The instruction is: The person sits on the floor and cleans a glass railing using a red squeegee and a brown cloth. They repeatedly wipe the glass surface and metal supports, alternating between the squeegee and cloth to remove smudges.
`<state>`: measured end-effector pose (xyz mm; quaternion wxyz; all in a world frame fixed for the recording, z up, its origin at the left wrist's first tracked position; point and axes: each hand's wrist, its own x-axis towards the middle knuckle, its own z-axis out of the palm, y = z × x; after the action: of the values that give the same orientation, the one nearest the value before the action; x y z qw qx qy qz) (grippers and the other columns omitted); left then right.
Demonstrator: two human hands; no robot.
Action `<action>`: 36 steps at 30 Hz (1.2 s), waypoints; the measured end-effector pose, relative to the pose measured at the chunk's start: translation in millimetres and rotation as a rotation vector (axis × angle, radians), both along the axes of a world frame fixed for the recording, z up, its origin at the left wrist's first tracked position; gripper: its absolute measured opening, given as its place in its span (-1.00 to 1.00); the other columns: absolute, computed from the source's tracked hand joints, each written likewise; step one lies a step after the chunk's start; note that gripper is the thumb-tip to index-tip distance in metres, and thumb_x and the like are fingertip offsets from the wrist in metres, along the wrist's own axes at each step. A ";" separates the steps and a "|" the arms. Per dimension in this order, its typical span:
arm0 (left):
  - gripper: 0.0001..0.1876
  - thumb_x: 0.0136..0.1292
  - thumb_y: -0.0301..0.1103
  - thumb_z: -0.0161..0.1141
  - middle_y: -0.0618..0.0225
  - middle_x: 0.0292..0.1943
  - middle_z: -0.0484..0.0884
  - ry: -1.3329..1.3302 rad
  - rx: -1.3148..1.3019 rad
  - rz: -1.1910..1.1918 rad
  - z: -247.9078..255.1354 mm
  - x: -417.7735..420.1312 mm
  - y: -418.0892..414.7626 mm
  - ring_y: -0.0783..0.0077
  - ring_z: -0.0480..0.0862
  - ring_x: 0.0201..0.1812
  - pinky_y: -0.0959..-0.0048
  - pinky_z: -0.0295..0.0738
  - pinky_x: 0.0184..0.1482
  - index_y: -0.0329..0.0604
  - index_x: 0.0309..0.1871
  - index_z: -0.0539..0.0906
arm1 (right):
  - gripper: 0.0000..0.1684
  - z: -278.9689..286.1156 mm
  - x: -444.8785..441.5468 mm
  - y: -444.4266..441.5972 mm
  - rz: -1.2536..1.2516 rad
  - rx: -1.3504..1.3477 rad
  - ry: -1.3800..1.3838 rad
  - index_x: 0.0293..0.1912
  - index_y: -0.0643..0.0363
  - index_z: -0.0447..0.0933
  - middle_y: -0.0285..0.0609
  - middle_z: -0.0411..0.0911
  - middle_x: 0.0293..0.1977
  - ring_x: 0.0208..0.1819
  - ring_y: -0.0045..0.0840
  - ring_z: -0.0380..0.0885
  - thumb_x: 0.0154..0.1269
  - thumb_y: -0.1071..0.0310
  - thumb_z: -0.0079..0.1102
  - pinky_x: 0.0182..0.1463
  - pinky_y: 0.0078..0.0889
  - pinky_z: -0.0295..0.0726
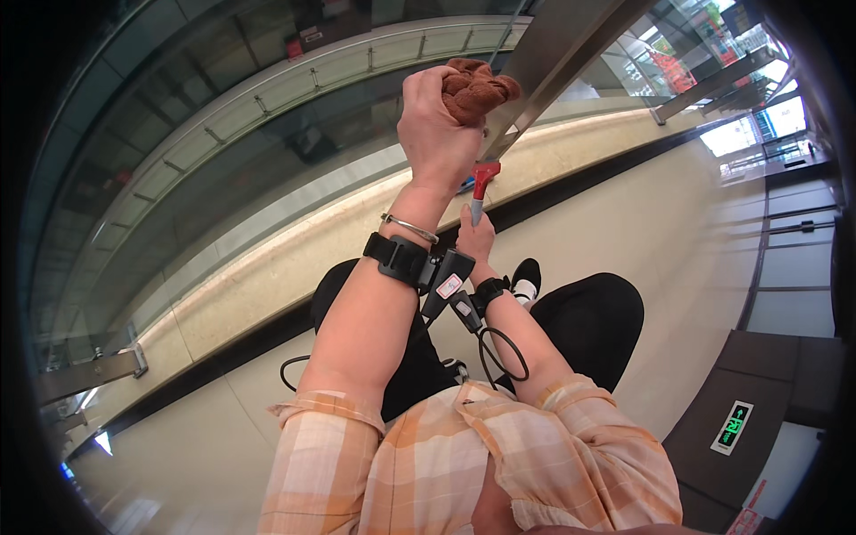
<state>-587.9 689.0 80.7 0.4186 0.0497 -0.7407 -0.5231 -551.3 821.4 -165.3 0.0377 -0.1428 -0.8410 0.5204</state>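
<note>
My left hand (438, 130) is raised ahead of me, its fingers closed round a bunched brown cloth (478, 90). The cloth is beside a broad metal post (558, 47) of the glass balustrade; I cannot tell whether they touch. Lower down, my right hand (476, 237) grips the grey handle of a red-headed scraper (485, 175). Its head points up toward the foot of the post. Behind the scraper a small blue object (467, 186) is mostly hidden by my left wrist.
A beige stone ledge (281, 267) with a dark base strip (562, 190) runs along the glass panel (267, 180). Black devices (449, 284) with cables are strapped to both wrists. My bent knees stand over the beige tiled floor (642, 227). A lit green sign (733, 428) is at right.
</note>
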 end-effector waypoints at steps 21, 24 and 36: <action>-0.57 -0.13 -0.46 0.39 0.31 -0.11 0.55 0.007 0.007 0.011 2.2 4.3 -3.2 0.12 0.63 -0.14 0.27 0.59 -0.12 0.01 -0.12 0.54 | -0.47 42.6 -15.9 -7.6 0.079 0.073 0.011 -0.43 0.32 0.48 0.12 0.52 -0.52 -0.35 -0.02 0.56 0.35 -0.03 0.07 -0.23 -0.10 0.48; -0.58 -0.13 -0.46 0.38 0.30 -0.11 0.55 -0.007 0.007 0.005 3.7 4.3 -1.8 0.12 0.63 -0.14 0.27 0.59 -0.12 0.00 -0.12 0.54 | -0.48 33.2 -4.3 0.4 0.048 0.026 -0.009 -0.47 0.30 0.44 0.03 0.48 -0.60 -0.49 -0.17 0.55 0.35 -0.02 0.08 -0.35 -0.17 0.48; -0.56 -0.14 -0.45 0.41 0.31 -0.11 0.55 -0.001 0.017 -0.005 3.3 3.6 1.9 0.12 0.63 -0.13 0.26 0.58 -0.12 0.00 -0.13 0.52 | -0.51 21.5 1.6 33.4 0.001 0.245 -0.110 -0.40 0.26 0.48 0.03 0.57 -0.52 -0.42 -0.09 0.60 0.30 -0.04 0.11 -0.32 -0.11 0.54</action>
<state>-584.3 690.9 84.0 0.4164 0.0516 -0.7365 -0.5306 -549.8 854.9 -143.8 0.0084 -0.1651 -0.8991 0.4054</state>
